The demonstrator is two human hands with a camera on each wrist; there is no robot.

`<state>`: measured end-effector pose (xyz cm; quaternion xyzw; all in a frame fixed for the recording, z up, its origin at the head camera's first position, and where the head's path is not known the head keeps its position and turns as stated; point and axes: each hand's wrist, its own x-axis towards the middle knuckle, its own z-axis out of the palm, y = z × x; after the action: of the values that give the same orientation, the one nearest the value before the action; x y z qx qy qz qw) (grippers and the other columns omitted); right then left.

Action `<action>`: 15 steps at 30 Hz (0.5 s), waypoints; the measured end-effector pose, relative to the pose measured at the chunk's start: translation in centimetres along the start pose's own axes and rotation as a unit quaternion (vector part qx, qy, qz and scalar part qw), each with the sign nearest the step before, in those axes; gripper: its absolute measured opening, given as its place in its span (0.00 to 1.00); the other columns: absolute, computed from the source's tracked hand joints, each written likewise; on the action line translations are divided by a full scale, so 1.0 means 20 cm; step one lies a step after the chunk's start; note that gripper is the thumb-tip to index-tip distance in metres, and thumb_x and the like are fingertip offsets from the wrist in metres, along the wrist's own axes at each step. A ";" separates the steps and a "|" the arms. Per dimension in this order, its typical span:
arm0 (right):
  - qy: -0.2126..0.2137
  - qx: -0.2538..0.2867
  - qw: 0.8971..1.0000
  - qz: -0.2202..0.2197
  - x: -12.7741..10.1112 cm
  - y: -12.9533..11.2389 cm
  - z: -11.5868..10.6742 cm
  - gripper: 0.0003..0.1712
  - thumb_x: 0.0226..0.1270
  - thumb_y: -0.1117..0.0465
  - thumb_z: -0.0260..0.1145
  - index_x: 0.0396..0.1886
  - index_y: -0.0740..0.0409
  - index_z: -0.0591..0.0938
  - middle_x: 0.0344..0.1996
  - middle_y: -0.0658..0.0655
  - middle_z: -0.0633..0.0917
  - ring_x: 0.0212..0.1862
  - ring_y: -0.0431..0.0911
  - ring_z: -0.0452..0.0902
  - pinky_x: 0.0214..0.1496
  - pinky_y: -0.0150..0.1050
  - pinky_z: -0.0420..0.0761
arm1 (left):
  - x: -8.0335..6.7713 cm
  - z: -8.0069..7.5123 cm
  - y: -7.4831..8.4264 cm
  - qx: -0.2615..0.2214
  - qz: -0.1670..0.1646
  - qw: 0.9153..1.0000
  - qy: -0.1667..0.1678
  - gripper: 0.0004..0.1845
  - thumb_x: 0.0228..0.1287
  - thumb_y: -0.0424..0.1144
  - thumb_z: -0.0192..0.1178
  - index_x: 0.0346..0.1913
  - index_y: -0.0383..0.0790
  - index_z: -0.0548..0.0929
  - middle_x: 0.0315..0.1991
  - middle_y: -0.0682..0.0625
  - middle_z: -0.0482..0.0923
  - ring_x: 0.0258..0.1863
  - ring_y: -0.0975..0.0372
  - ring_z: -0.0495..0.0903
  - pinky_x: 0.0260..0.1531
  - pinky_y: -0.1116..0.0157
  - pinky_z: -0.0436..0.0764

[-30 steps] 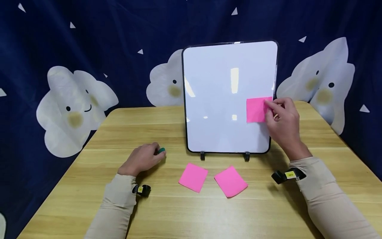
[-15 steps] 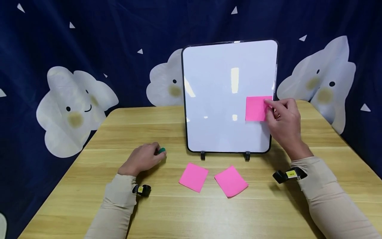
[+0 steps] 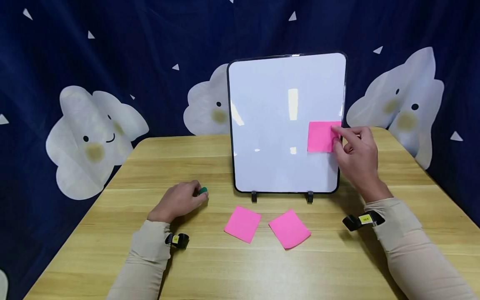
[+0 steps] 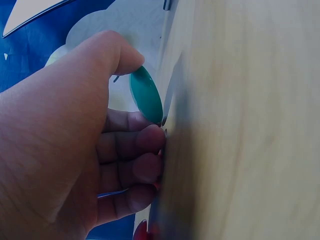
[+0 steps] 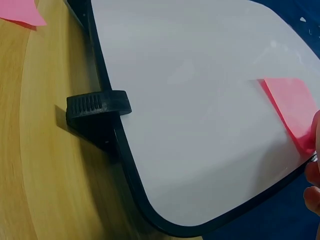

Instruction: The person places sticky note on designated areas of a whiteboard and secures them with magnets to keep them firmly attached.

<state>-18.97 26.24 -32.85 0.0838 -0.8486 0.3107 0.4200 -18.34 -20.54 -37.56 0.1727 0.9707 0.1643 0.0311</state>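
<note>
Standing behind the person's shoulder, in the head view I see the right hand (image 3: 355,156) pinching the right edge of a square pink sticky note (image 3: 321,136) against the upright white dry-erase board with a black frame (image 3: 286,121); the note sits at about 3 o'clock on the board's face, touching its right rim. The left hand (image 3: 180,201) rests on the pale wooden table (image 3: 225,266) at the board's 8 o'clock, fingers curled round a small round teal magnet (image 3: 203,191). Two more pink sticky notes (image 3: 243,223) lie flat at the board's 6 o'clock.

The left wrist view shows the thumb and curled fingers gripping the teal disc (image 4: 146,95) on edge, just above the table.

The right wrist view shows the note (image 5: 295,110) lying on the board, a fingertip (image 5: 316,134) on its far corner, and the board's black clip foot (image 5: 98,104) on the wood.

To my eye, doing this well means holding the paper flat and square without pushing the board backwards on its feet
</note>
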 end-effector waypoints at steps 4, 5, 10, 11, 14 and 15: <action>-0.007 -0.006 1.000 0.000 0.00 0.01 0.00 0.21 0.70 0.66 0.63 0.61 0.52 0.83 0.43 0.65 0.77 0.28 0.43 0.65 0.30 0.29 0.63 | 0.00 0.00 0.00 0.000 -0.001 1.000 0.001 0.14 0.69 0.50 0.57 0.30 0.45 0.74 0.21 0.54 0.69 0.20 0.62 0.69 0.24 0.63 0.69; -0.008 -0.007 1.000 -0.001 0.00 0.01 0.00 0.22 0.70 0.66 0.62 0.62 0.52 0.83 0.42 0.65 0.78 0.28 0.43 0.65 0.30 0.29 0.63 | 0.00 0.00 0.00 0.001 -0.001 1.000 0.001 0.14 0.69 0.50 0.57 0.30 0.45 0.75 0.21 0.54 0.69 0.20 0.62 0.69 0.24 0.63 0.69; -0.011 0.002 1.000 -0.004 -0.01 0.03 0.01 0.22 0.71 0.66 0.61 0.63 0.50 0.82 0.41 0.64 0.81 0.27 0.43 0.64 0.28 0.29 0.62 | 0.00 0.00 0.00 0.002 0.000 1.000 0.000 0.14 0.69 0.50 0.57 0.31 0.45 0.75 0.22 0.54 0.69 0.20 0.62 0.69 0.25 0.63 0.69; -0.011 0.004 1.000 -0.005 -0.01 0.03 0.01 0.22 0.71 0.66 0.61 0.63 0.50 0.82 0.40 0.64 0.80 0.27 0.43 0.64 0.28 0.28 0.62 | 0.00 0.00 0.00 0.002 0.000 1.000 0.001 0.14 0.69 0.50 0.57 0.30 0.45 0.75 0.22 0.54 0.69 0.20 0.62 0.69 0.24 0.63 0.69; -0.007 0.008 1.000 -0.010 -0.02 0.04 0.01 0.23 0.71 0.68 0.61 0.63 0.50 0.82 0.39 0.64 0.80 0.27 0.43 0.64 0.28 0.27 0.61 | 0.00 0.00 0.00 0.004 0.003 1.000 0.006 0.14 0.68 0.51 0.57 0.30 0.46 0.75 0.21 0.54 0.69 0.20 0.62 0.69 0.24 0.63 0.69; -0.005 0.008 1.000 -0.012 -0.02 0.04 0.02 0.23 0.70 0.68 0.61 0.63 0.50 0.82 0.38 0.64 0.80 0.27 0.43 0.63 0.28 0.27 0.61 | 0.00 0.00 0.00 0.006 0.005 1.000 0.009 0.13 0.68 0.51 0.58 0.30 0.46 0.75 0.21 0.54 0.69 0.20 0.62 0.69 0.24 0.63 0.69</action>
<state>-19.24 26.65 -33.70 0.0986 -0.8468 0.3123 0.4190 -18.37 -20.48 -37.49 0.1763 0.9709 0.1605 0.0208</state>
